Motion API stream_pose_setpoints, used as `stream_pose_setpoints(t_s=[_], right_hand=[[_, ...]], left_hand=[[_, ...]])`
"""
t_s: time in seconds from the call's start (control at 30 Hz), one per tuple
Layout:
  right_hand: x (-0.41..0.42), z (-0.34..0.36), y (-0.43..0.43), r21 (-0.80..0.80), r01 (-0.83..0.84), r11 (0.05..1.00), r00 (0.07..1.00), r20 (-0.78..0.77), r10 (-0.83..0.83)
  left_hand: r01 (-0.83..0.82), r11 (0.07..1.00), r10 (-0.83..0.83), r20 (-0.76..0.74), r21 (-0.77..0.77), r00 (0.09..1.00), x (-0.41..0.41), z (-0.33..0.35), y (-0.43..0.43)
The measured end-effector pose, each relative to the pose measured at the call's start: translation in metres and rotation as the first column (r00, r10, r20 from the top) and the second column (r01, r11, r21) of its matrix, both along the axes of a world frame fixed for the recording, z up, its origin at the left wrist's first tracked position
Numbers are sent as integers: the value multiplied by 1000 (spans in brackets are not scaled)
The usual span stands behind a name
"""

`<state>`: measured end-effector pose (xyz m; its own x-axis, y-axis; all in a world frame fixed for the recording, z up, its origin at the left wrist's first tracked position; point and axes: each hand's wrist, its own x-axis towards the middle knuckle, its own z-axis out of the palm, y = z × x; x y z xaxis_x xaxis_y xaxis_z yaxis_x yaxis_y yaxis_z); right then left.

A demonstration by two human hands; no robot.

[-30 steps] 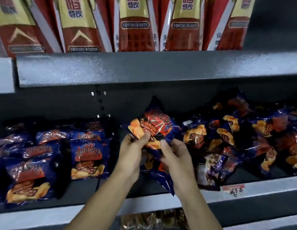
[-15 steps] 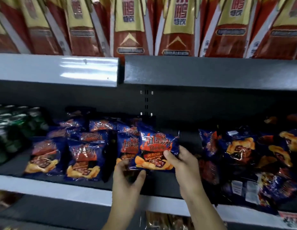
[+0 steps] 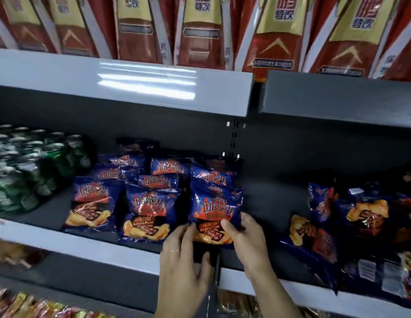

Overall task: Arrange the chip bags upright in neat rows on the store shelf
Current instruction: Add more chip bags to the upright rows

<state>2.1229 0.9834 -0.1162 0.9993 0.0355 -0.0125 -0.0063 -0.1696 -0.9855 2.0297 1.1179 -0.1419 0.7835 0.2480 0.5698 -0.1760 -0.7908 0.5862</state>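
Observation:
A blue chip bag (image 3: 214,212) with red-orange print stands upright at the front of the third row on the dark shelf (image 3: 266,198). My right hand (image 3: 244,237) grips its lower right corner, thumb on the front. My left hand (image 3: 185,251) touches its lower left edge with straight fingers. Left of it stand two more rows of upright blue bags (image 3: 149,210), several deep. A loose, tumbled heap of the same bags (image 3: 351,226) lies on the right part of the shelf.
Green cans (image 3: 27,168) fill the shelf's left end. Red and yellow packages (image 3: 199,31) line the shelf above. The grey front lip (image 3: 96,246) runs below the bags. A bare stretch of shelf separates the rows from the heap. More snacks show on the lower shelf.
Both hands carried the bag leftward and down from mid-air and set it upright at the front of the third row. The view has swung left, bringing the green cans into sight.

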Motion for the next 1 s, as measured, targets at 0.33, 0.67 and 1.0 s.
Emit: stream_pose_setpoints(t_s=[0.33,0.67,1.0], right_hand=[[-4,5,9,-325,-71,943,997,-16,69],[-12,11,5,-330,-92,940,995,-52,80],[-31,21,-12,-2,153,988,984,87,-152]], left_hand=[[-36,993,49,-118,112,992,3,-11,12],[-23,994,32,-86,106,996,-6,-5,22],[323,945,-323,-4,-57,946,-5,18,4]])
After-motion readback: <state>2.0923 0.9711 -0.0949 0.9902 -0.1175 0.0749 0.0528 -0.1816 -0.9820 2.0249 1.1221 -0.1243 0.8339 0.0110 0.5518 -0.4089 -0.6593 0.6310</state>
